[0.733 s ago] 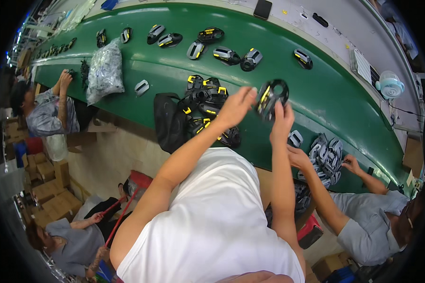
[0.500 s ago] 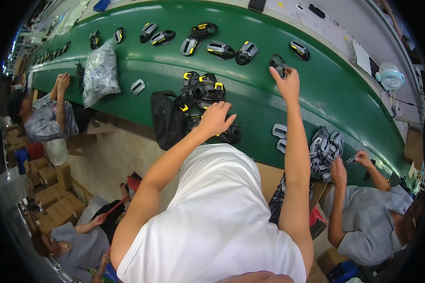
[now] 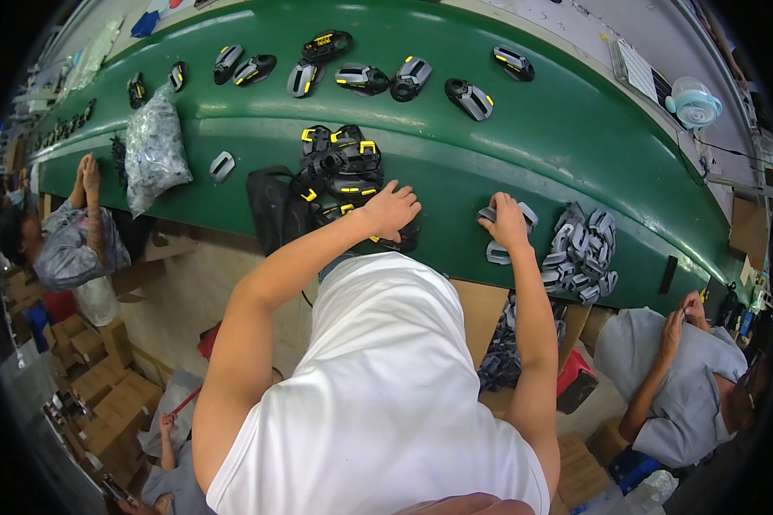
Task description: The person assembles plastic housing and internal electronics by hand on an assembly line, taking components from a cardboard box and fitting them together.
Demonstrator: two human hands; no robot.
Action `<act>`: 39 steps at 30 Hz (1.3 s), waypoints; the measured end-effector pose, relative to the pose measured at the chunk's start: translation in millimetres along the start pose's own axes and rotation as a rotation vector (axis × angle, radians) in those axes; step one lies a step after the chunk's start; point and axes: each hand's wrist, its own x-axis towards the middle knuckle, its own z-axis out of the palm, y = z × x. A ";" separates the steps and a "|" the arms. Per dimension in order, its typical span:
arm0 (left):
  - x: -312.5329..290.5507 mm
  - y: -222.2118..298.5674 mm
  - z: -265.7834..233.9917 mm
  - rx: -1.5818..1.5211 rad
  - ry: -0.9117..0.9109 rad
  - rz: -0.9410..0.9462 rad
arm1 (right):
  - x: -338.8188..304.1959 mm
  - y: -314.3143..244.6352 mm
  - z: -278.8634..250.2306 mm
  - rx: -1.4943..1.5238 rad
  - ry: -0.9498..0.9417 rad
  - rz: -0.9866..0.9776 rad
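My right hand (image 3: 508, 221) pinches a grey plastic cover (image 3: 487, 215) low on the right side of the green bench (image 3: 455, 172). Right beside it lie two more grey covers, one partly behind my fingers and one loose cover (image 3: 497, 252) nearer me. My left hand (image 3: 391, 211) rests over the near right part of a pile of black plastic parts with yellow clips (image 3: 349, 159). Its fingers are apart, and the part beneath them is mostly hidden. A black bag-like object (image 3: 270, 210) sits against the pile's left side.
Several assembled grey-and-black pieces (image 3: 412, 79) lie along the bench's far strip. A heap of grey covers (image 3: 582, 253) is right of my hand. A clear bag of parts (image 3: 159, 150) stands left. Co-workers sit at both sides; a small fan (image 3: 694, 103) is far right.
My right hand has come back toward me from the far strip, leaving a grey-topped black piece there, and now grips a grey cover. My left hand stays over the pile.
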 end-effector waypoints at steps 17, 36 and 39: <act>2.5 21.7 -64.1 -2.258 0.671 -0.528 | -23.8 -118.6 -58.3 1.961 0.298 0.324; -16.6 33.0 -78.1 -1.708 0.587 -0.220 | -28.9 -112.7 -87.3 1.720 0.375 0.117; -15.2 44.8 -84.1 -1.841 0.722 -0.143 | -32.9 -107.7 -85.2 1.942 0.447 0.190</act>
